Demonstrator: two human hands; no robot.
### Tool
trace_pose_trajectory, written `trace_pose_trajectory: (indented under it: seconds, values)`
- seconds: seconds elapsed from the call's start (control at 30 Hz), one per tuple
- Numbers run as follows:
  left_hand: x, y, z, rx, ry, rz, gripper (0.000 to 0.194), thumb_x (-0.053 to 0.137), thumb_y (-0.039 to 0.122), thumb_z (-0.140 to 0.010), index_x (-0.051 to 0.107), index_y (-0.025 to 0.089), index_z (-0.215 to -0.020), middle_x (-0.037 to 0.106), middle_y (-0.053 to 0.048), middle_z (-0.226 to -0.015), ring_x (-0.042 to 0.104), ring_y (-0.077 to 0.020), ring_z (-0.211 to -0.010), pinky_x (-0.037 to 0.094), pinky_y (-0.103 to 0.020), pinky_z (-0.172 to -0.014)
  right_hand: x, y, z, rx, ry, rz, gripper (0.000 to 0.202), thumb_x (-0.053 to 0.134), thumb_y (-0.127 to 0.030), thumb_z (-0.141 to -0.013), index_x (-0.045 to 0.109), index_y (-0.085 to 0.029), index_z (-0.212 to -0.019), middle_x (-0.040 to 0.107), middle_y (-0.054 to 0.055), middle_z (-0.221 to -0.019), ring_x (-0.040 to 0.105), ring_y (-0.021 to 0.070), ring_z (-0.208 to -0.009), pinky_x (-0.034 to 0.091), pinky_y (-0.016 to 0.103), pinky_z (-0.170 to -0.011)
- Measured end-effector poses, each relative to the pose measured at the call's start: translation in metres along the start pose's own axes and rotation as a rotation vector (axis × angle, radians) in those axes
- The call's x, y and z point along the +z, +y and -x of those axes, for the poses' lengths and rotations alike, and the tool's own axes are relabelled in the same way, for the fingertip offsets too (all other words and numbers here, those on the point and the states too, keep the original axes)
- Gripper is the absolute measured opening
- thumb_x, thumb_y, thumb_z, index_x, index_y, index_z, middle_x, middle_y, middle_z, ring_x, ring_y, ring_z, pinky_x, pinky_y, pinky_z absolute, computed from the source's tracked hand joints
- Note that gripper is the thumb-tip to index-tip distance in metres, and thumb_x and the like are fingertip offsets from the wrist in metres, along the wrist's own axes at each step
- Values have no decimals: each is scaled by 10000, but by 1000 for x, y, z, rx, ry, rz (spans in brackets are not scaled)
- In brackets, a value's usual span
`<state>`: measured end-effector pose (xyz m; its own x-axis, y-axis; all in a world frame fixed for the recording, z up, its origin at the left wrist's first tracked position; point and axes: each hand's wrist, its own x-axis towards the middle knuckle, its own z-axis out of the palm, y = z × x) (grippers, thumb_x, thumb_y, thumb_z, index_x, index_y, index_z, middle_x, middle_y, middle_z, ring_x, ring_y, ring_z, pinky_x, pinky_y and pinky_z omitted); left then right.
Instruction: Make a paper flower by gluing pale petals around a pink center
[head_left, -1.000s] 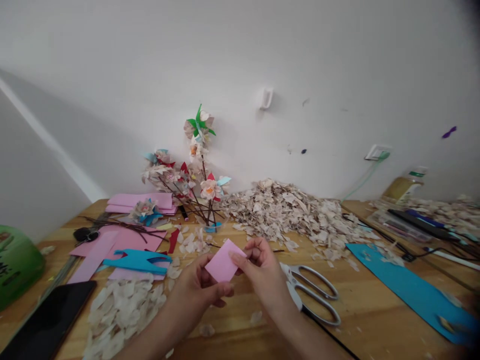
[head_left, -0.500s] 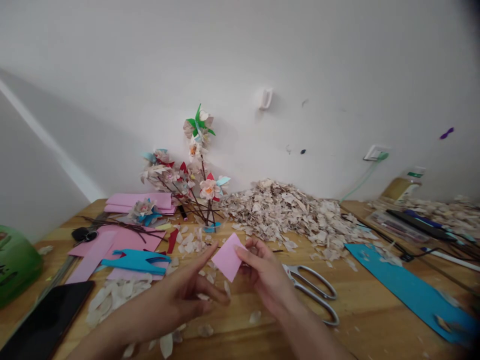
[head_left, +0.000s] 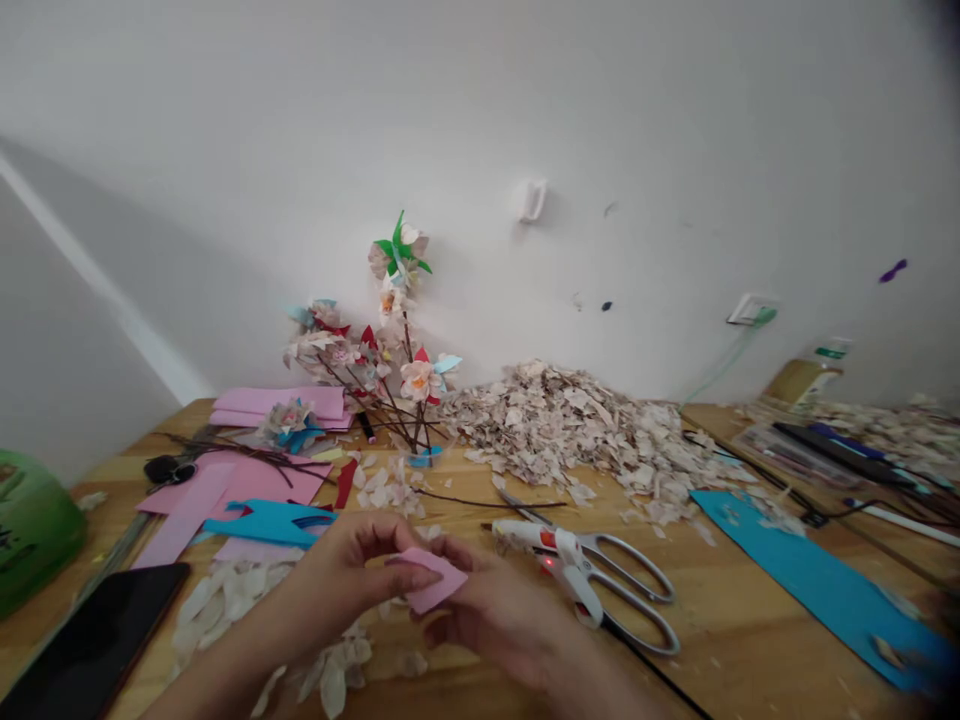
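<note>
A small pink paper piece is held between my hands, low over the middle of the table. My left hand pinches it, with the thumb lying across its face. From the other side, my right hand grips it too; some of those fingers are hidden behind the paper. Just right of my right hand lie a white glue gun with a small red light and grey-handled scissors, partly overlapping. A thin twig lies beyond my fingers. Pale petals are scattered below and around my left hand.
Flowers on twigs stand at the back beside a heap of pale flakes. Pink sheets, a cut blue sheet and a phone are at left. A long blue sheet lies at right, a bottle behind it.
My left hand has closed on the pink paper, which has moved left, lower and toward me. My right hand has shifted the same way, uncovering the glue gun and the twig.
</note>
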<state>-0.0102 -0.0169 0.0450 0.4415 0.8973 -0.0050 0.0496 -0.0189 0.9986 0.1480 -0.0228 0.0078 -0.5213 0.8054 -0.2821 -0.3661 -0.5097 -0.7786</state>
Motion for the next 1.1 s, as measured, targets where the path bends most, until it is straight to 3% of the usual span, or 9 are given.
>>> trace_pose_trajectory:
  seconds: [0.1, 0.27, 0.37, 0.6, 0.77, 0.83, 0.93, 1.03, 1.1]
  values:
    - [0, -6, -4, -143, 139, 40, 239, 772, 282, -546, 576, 156, -491, 585, 43, -444, 481, -90, -432, 329, -196, -453, -3, -1, -3, -202, 103, 151, 230, 763, -187, -550, 619, -158, -728, 612, -18, -695, 563, 129, -645, 436, 240, -560]
    - [2, -14, -7, -184, 272, 22, 262, 785, 329, -502, 590, 155, -472, 599, 30, -409, 458, -86, -384, 292, -191, -417, -3, -7, -1, -323, 153, 144, 171, 651, -329, -695, 614, -168, -740, 593, -3, -734, 551, 134, -667, 451, 263, -603]
    - [2, -16, -8, -167, 272, 26, 236, 789, 308, -508, 613, 155, -475, 617, 21, -414, 476, -90, -381, 300, -188, -410, -3, -10, 2, -383, 185, 297, 261, 680, -409, -677, 596, -168, -731, 577, -16, -672, 530, 121, -609, 432, 251, -578]
    - [2, -14, -8, -101, 149, 80, 156, 761, 296, -595, 710, 161, -655, 715, -20, -602, 605, -130, -534, 420, -193, -515, -4, -13, 4, -459, 330, 575, 215, 667, -363, -676, 568, -173, -661, 539, -34, -580, 480, 109, -535, 387, 227, -517]
    - [-2, -23, -9, -98, 243, 37, 192, 752, 333, -589, 685, 154, -590, 680, -7, -535, 562, -115, -481, 379, -186, -475, -5, -37, 22, -586, 436, 715, 174, 623, -364, -725, 611, -199, -776, 590, -14, -690, 526, 137, -621, 415, 246, -584]
    - [-4, -22, -9, -108, 279, 6, 208, 755, 346, -573, 678, 154, -585, 668, -1, -528, 551, -118, -483, 365, -189, -469, -17, -56, 35, -699, 528, 733, 197, 619, -392, -729, 593, -210, -800, 597, -6, -738, 542, 148, -658, 436, 259, -621]
    - [-7, -12, -7, -103, 337, -32, 213, 762, 350, -545, 664, 161, -559, 639, 20, -508, 525, -117, -477, 350, -195, -460, -58, -84, 57, -771, 693, 823, 237, 587, -416, -744, 544, -218, -867, 589, 18, -812, 562, 176, -761, 458, 280, -685]
    - [-12, 4, -3, -78, 406, -55, 226, 768, 363, -521, 658, 166, -531, 602, 39, -482, 493, -109, -467, 346, -195, -449, -110, -96, 75, -500, 685, 1185, 260, 482, -405, -772, 477, -223, -957, 571, 34, -858, 562, 186, -800, 466, 293, -712]
    - [-18, 14, 0, -71, 458, -53, 228, 780, 365, -508, 674, 170, -564, 616, 38, -509, 497, -107, -480, 359, -190, -453, -138, -93, 84, -363, 655, 1281, 240, 532, -344, -694, 514, -201, -886, 583, 40, -799, 561, 195, -724, 464, 308, -666]
